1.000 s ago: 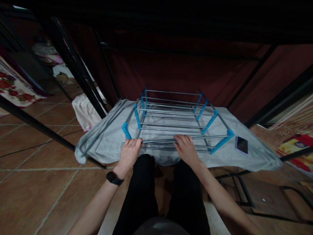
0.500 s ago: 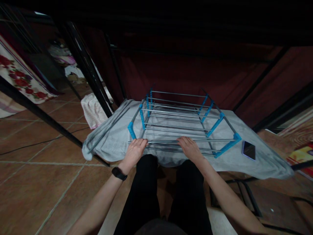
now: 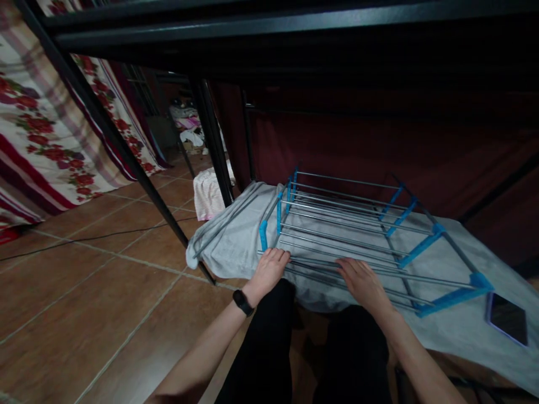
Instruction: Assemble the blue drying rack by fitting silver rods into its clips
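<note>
A rack of thin metal rods joined by blue plastic brackets (image 3: 421, 247) lies on a grey cloth (image 3: 236, 247) before me. My left hand (image 3: 272, 268), with a black band on the wrist, is closed over the near metal rods (image 3: 314, 262) at their left end. Farther right along the same rods, my right hand (image 3: 361, 280) has its fingers curled over them. The undersides of both hands are hidden, so how many rods each one grips cannot be made out.
A phone (image 3: 507, 318) rests on the cloth right of the rack. A dark metal beam (image 3: 269, 25) crosses overhead, with a slanting post (image 3: 126, 151) at left. Beyond are a floral curtain (image 3: 50, 134), a striped cloth (image 3: 209, 192) and a cable (image 3: 122, 233) on the tiled floor.
The view has swung left, so the rack and hands appear farther right and more curtain shows. Both hands stay on the near rods, with little visible change in their grip.
</note>
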`<state>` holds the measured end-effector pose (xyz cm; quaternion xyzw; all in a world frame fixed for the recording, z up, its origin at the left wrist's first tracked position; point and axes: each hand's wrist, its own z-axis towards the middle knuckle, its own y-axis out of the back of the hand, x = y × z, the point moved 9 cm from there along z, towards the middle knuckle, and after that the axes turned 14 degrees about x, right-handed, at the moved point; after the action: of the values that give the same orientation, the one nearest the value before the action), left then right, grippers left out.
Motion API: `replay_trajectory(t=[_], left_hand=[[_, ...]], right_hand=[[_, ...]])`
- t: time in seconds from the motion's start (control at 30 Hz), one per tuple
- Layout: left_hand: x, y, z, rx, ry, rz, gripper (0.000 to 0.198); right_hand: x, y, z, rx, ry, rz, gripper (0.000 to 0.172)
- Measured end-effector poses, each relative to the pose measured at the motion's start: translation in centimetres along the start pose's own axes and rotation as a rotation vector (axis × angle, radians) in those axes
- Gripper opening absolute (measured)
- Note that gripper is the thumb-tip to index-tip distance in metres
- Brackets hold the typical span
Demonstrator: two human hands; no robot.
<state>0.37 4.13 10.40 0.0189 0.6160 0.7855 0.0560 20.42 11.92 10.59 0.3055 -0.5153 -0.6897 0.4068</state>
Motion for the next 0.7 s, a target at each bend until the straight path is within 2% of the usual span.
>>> replay_trajectory(t=[0.33, 0.5, 0.57, 0.63, 0.7], left_hand=[[0.2, -0.3, 0.3, -0.056, -0.003, -0.044, 0.02], [0.2, 1.3, -0.9, -0.183, -0.009, -0.111, 0.032], [1.8, 2.6, -1.9, -0.3, 0.091, -0.176, 0.034], [4.6, 3.7, -3.1, -0.453, 0.24, -0.304, 0.035], [7.8, 3.8, -3.8, -0.573, 0.353, -0.508, 0.037]], right_hand=[[6.8, -1.7, 7.0, 0.224, 0.155, -0.019, 0.039], [7.8, -2.5, 9.3, 0.28, 0.134, -0.009, 0.045], [7.6, -2.5, 9.5, 0.289, 0.128, -0.013, 0.048], [7.4, -2.4, 9.6, 0.294, 0.125, -0.015, 0.049], [7.2, -2.4, 9.6, 0.3, 0.115, -0.017, 0.048]])
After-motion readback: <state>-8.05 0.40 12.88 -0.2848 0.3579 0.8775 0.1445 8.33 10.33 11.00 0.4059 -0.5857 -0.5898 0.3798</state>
